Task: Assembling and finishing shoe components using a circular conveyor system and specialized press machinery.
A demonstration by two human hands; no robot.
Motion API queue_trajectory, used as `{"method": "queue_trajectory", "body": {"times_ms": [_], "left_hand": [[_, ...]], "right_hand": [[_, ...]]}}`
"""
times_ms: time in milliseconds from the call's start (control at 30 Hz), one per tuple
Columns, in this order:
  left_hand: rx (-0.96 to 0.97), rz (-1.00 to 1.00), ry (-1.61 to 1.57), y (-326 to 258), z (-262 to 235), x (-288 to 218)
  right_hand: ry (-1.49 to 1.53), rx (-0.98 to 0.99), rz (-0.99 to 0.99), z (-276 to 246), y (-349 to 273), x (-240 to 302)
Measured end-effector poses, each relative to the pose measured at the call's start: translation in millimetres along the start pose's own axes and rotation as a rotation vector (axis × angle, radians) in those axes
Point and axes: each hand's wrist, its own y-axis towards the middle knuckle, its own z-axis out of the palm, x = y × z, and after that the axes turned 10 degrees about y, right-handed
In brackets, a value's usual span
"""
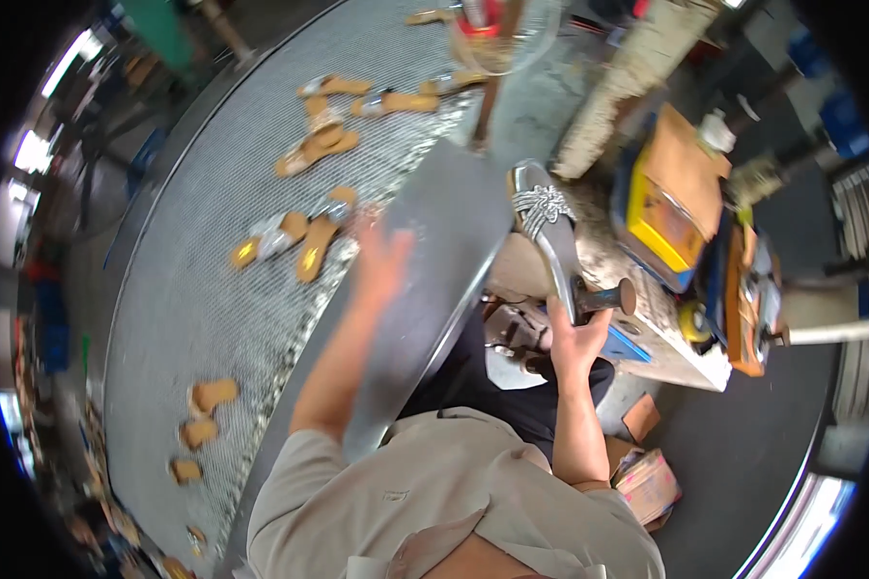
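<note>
My left hand [380, 259] is blurred, fingers spread, reaching out over the steel rim toward a pair of tan sandals [304, 238] with silver straps on the mesh conveyor [193, 289]; it holds nothing. My right hand [574, 336] grips a dark hammer handle [603, 297] low at the right. Just above it a silver sandal [543, 214] with a knotted strap lies on the worn workbench [613, 261].
More tan sandals [321, 145] and loose soles [203, 415] are scattered along the curved conveyor. A yellow and cardboard box [671, 207], tools and a glue pot [693, 320] crowd the bench at the right. A clear container [497, 34] stands at the top.
</note>
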Motion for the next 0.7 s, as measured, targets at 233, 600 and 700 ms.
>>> {"method": "queue_trajectory", "body": {"times_ms": [233,600,700], "left_hand": [[-0.144,-0.467,1.043,22,-95,292],[-0.174,-0.564,0.981,132,10,189],[-0.18,-0.516,1.034,137,13,182]], "right_hand": [[-0.387,-0.447,-0.073,-33,141,-27],[-0.843,-0.669,-0.311,-19,311,-78],[-0.814,-0.676,-0.334,-13,314,-76]]}}
